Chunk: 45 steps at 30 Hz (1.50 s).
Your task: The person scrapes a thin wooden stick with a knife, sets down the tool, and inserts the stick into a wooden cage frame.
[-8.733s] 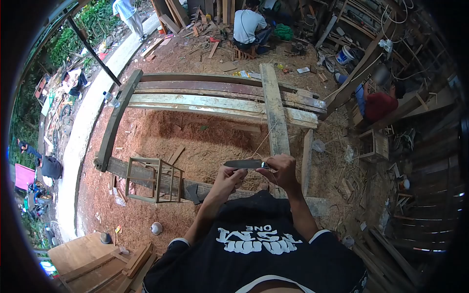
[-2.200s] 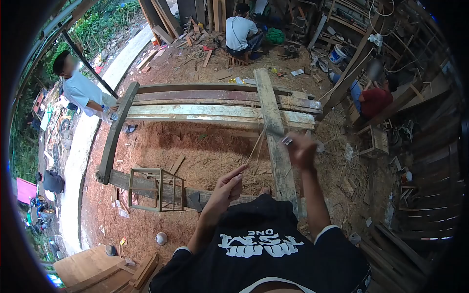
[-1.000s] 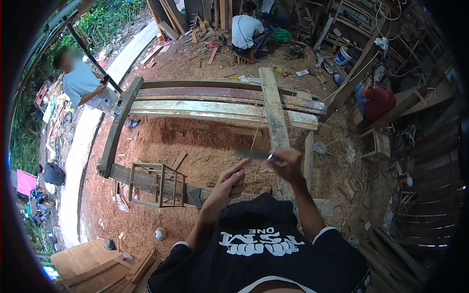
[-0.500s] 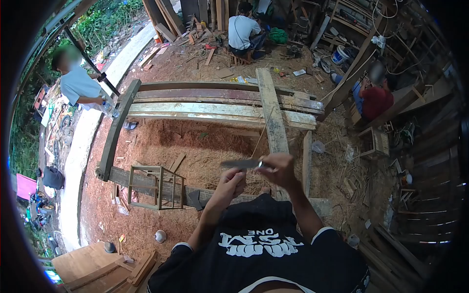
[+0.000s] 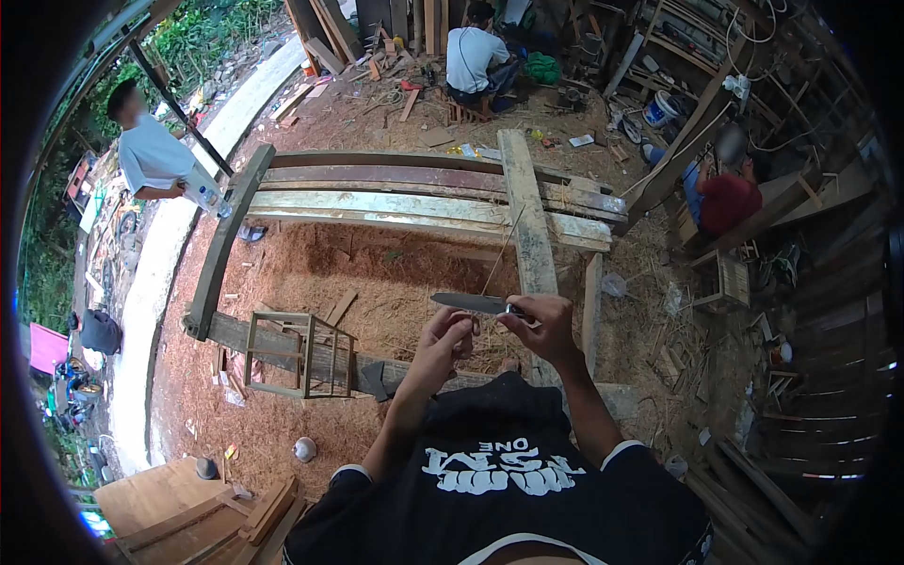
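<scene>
My right hand [image 5: 541, 323] is closed around the handle of a knife [image 5: 468, 302], its blade pointing left. Just below the blade, my left hand [image 5: 445, 341] has its fingers curled and pinched. A thin wooden strip [image 5: 503, 252] slants up and away from behind the blade, in line with my left fingertips; its near end is hidden by the blade and fingers. Both hands are above a sawdust-covered floor [image 5: 405, 325], close in front of my black shirt [image 5: 518, 433].
Beyond my hands, long boards [image 5: 377, 202] lie between a dark beam [image 5: 226, 245] and a pale plank [image 5: 527, 226]. A small wooden frame [image 5: 306, 353] stands at left on a beam. People sit at the back [image 5: 471, 61] and right [image 5: 727, 200]; another stands left [image 5: 155, 155].
The knife blade has risen slightly from my left fingers and now shows sharply. My left fingers have loosened a little. The standing person at left has turned slightly and shifted the bottle.
</scene>
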{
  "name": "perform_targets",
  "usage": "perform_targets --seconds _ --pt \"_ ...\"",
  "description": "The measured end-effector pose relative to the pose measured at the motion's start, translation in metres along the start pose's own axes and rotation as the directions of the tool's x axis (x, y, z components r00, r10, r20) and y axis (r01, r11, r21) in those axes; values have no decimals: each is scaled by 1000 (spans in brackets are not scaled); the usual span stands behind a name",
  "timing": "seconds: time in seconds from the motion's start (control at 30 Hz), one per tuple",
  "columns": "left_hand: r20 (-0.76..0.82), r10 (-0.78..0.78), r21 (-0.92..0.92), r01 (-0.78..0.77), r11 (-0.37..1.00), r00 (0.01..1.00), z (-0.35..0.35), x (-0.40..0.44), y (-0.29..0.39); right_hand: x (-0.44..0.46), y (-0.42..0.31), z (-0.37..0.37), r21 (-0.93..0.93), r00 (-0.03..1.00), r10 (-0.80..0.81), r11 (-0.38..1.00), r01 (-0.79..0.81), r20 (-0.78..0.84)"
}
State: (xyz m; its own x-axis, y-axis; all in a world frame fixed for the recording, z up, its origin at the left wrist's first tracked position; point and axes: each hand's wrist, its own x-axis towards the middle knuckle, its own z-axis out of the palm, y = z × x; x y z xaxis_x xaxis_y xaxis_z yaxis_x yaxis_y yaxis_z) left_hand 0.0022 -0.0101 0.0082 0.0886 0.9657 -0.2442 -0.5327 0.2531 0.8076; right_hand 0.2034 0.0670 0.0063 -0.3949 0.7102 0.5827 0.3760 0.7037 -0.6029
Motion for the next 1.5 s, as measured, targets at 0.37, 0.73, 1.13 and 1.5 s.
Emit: perform_targets --seconds 0.37,0.73,1.13,1.5 --pt "78 -96 -157 107 982 992 -9 6 -2 3 -6 1 6 999 17 1000 -17 41" --pt "32 -27 -165 32 986 999 -15 8 -17 7 -20 5 6 995 -30 1000 30 99" --pt "5 -81 27 81 996 997 -8 -8 -8 1 -7 2 -70 977 -185 979 193 106" --pt "68 -88 31 86 996 994 -14 -17 2 -8 65 -22 -178 975 43 981 -83 -216"
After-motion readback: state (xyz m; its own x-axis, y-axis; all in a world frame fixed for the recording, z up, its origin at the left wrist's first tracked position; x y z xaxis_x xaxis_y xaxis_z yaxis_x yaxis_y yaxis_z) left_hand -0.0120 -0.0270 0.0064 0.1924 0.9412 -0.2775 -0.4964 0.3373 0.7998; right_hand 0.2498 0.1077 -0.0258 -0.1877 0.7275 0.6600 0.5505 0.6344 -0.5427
